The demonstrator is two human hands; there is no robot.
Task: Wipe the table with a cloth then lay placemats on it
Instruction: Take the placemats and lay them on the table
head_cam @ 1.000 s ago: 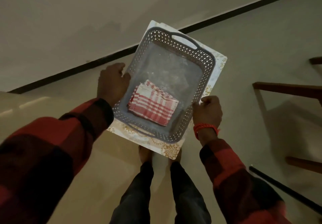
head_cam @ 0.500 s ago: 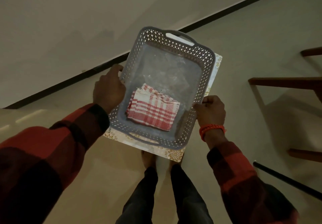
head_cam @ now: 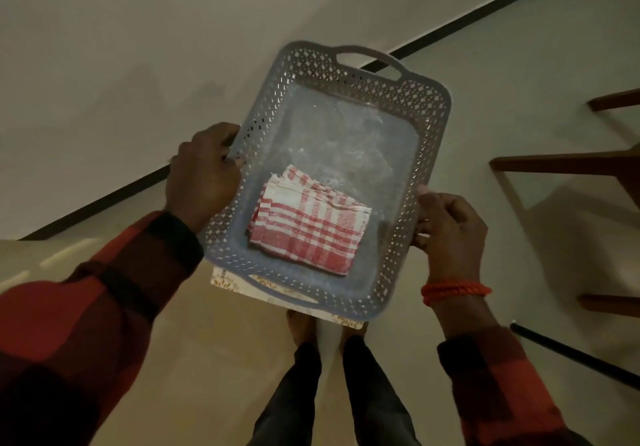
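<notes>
tray: grey plastic tray w/ perforated walls + cut-out handles, held in the air above the floor, tilted in frame, far handle toward upper right
cloth: folded red/white check cloth lies flat inside tray, in the near half, closer to left wall
placemats: flat pale placemats w/ gold floral print pressed under tray, only near edge + corners stick out below it; count can't tell
L hand: left hand clamped on tray's left wall, fingers wrapped over rim
R hand: right hand clamped on tray's right wall, fingers curled at rim; orange thread band on wrist
sleeves: red/black plaid, both arms
below: person's legs in dark trousers, bare feet on beige floor
right side: dark wood furniture legs, partly cut off
</notes>
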